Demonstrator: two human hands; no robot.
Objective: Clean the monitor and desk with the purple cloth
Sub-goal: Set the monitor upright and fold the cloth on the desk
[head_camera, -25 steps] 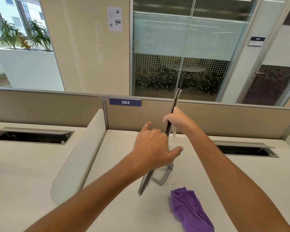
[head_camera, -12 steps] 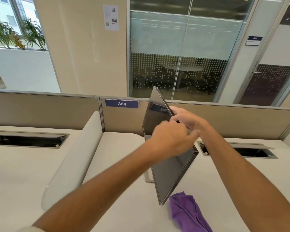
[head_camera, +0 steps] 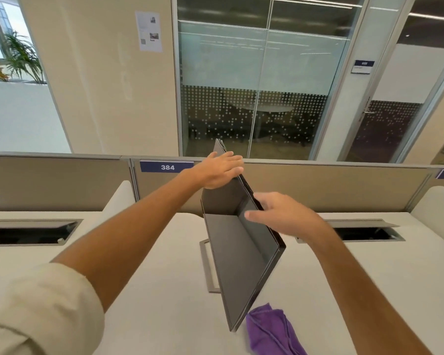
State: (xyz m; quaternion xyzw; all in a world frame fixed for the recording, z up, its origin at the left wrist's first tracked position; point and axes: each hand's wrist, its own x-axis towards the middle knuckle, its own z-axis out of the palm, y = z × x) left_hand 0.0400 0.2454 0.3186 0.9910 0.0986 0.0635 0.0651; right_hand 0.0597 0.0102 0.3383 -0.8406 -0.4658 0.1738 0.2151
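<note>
A thin dark monitor (head_camera: 239, 254) stands on its metal stand (head_camera: 207, 265) in the middle of the white desk (head_camera: 151, 303), turned at an angle with its black screen facing left and towards me. My left hand (head_camera: 219, 172) lies with straight fingers over the monitor's upper corner. My right hand (head_camera: 282, 215) holds the monitor's right edge, thumb across the screen and fingers behind it. The purple cloth (head_camera: 272, 331) lies crumpled on the desk just right of the monitor's near bottom corner, with neither hand touching it.
A beige partition with a "384" label (head_camera: 167, 167) runs along the back of the desk. Open cable hatches sit at the left (head_camera: 28, 231) and right (head_camera: 364, 231). A curved white divider (head_camera: 116, 198) borders the desk's left side. Glass office walls stand behind.
The monitor has swivelled from edge-on to showing its screen. My left hand rose to the upper corner, and my right hand slid down the right edge. The cloth has not moved.
</note>
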